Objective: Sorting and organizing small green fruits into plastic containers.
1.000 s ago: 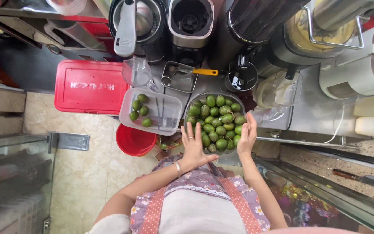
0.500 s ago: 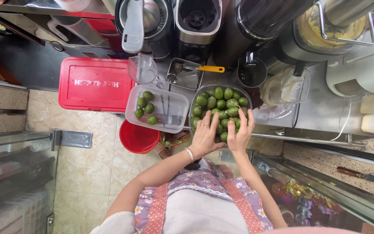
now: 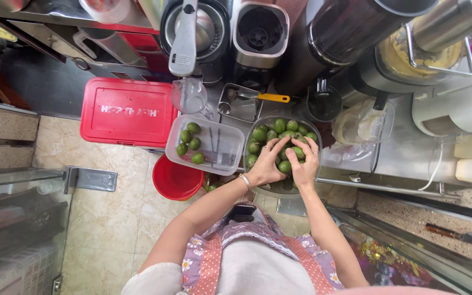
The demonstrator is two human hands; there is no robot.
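Evidently, both hands, left (image 3: 267, 164) and right (image 3: 303, 164), were cupped around green fruits (image 3: 285, 166) in the bowl (image 3: 248, 141); a loose, unsqueezing grip was judged best, beside the tray (image 3: 230, 147).

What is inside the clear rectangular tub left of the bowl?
The tub holds four green fruits clustered at its left end; the rest looks bare apart from thin dark lines I cannot identify. Both hands, left and right, are in the bowl, not the tub.
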